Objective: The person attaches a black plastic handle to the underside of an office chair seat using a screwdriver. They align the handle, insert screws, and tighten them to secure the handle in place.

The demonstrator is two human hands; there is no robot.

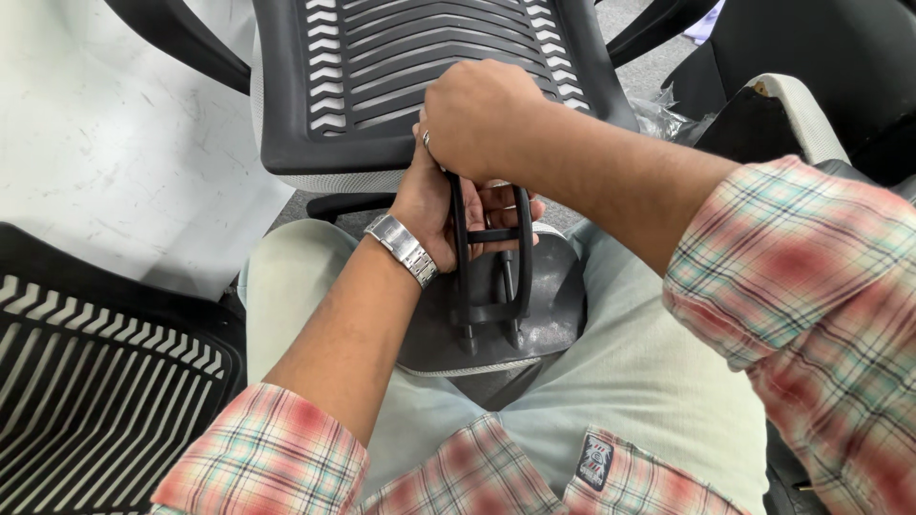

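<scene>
I sit with a black plastic bracket [491, 272] made of two curved bars and crosspieces held upright over my lap. My left hand [434, 205], with a metal watch on its wrist, grips the bracket from the left, fingers wrapped behind the bars. My right hand [477, 114] is closed over the bracket's top end, where it meets the lower edge of a black slatted chair back [382, 86]. A dark grey rounded plastic piece [553, 305] lies on my lap under the bracket's feet.
Another black slatted chair back [86, 381] lies at the lower left on a white floor sheet [114, 143]. Black chair arms [191, 43] and a dark seat [821, 57] stand at the top left and right. Crumpled clear plastic [658, 114] lies near the right.
</scene>
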